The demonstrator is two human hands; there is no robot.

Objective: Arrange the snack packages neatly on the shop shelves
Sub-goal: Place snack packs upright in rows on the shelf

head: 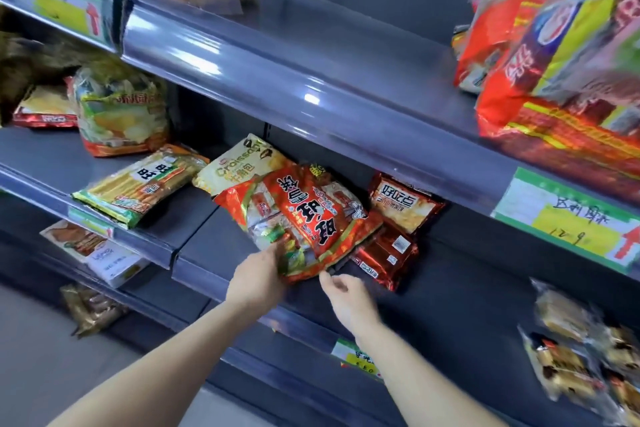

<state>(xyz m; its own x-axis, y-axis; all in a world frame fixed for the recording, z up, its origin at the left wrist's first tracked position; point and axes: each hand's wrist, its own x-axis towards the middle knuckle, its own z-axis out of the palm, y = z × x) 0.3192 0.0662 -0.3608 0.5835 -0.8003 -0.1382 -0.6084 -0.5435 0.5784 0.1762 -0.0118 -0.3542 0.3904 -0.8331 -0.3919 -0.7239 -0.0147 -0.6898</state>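
A large red rice-cracker bag (311, 218) is seen lying tilted on the middle shelf (485, 291), near the centre of the view, with its near end lifted over the shelf's front edge. Its lower left corner is gripped by the left hand (258, 274), whose fingers are curled under the bag with the thumb on top. At 5 o'clock of the bag the right hand (346, 298) is held with its fingers loosely curled around nothing; the thumb tip is just at the bag's near edge (whether it touches cannot be told).

A pale croissant bag (239, 166) is partly covered by the red bag at its 11 o'clock. At 3 o'clock a brown-red biscuit packet (403, 203) is propped up, and a dark red foil packet (384, 256) is tucked under the red bag's right side.

Farther along at 9 o'clock a yellow-green cracker pack (138, 184) is laid flat, and beyond it a green and yellow chip bag (117, 111) is stood upright.

On the upper shelf (329, 28), at 2 o'clock, a big red multipack (561, 55) is seen, blurred, above a handwritten price label (568, 222).
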